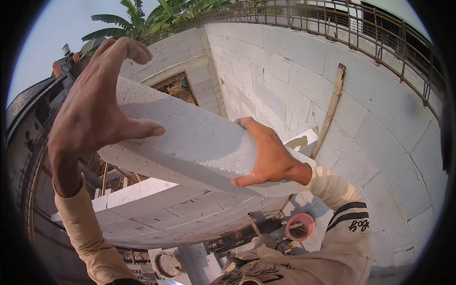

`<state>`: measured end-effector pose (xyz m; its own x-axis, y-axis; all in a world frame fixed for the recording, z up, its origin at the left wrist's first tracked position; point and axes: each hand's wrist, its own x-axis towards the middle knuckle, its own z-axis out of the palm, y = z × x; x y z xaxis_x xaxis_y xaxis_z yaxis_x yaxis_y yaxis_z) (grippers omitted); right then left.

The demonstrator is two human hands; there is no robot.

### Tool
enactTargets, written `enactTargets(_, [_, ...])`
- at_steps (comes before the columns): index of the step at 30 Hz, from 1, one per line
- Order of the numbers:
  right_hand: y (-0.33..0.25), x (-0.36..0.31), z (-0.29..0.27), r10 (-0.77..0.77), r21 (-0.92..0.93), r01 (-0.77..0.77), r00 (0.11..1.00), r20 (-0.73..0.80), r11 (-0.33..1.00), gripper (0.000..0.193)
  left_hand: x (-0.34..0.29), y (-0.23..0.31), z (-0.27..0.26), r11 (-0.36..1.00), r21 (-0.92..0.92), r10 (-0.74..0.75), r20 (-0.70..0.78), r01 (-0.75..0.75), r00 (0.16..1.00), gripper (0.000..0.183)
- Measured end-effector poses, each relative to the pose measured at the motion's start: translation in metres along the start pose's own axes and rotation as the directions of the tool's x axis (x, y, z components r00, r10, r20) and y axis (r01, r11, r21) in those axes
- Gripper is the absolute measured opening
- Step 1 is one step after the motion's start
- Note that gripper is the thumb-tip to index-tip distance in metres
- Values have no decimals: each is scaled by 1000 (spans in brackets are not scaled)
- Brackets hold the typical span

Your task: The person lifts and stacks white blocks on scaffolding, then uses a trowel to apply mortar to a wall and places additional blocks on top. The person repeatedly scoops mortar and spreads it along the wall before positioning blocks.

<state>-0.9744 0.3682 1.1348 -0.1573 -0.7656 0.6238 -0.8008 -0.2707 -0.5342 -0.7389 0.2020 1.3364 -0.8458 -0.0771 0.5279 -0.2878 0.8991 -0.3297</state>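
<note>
A pale, light concrete block (194,130) lies at a slant across the middle, its left end higher in the picture. My right hand (273,154) grips its right part, with the thumb on the near edge and fingers toward the far edge. Over the left end, my left hand (97,104) is spread, with its thumb across the block's top and its curved fingers raised beyond the far edge. Whether the left thumb presses on the block I cannot tell. What supports the block underneath is hidden.
A block wall (289,80) rises at right, with a rebar cage (327,21) along its top and a wooden stick (331,107) leaning on it. Below is a lower block wall (180,206). A reddish bucket (308,227) and a coiled ring (167,264) lie near me.
</note>
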Motion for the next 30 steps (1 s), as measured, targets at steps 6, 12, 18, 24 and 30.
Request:
enactTargets(6, [4,60,-51,104,-240,-46,967,233,970,105,32,7,84,973,-160,220,406,-168,887,135])
enactTargets(12, [41,114,-65,72,-345,108,880,469,932,96,25,-7,155,910,-415,133,251,-17,959,126])
enactTargets(18, [100,146,-63,-44,-443,304,861,507,843,99,33,-1,227,932,-358,-11,107,49,994,118])
enactTargets(24, [167,152,-41,32,-424,292,791,610,857,106,31,24,294,912,-363,-119,207,189,971,111])
enactTargets(30, [228,120,-7,88,-387,250,731,676,888,110,14,46,355,871,-421,-101,352,254,931,108])
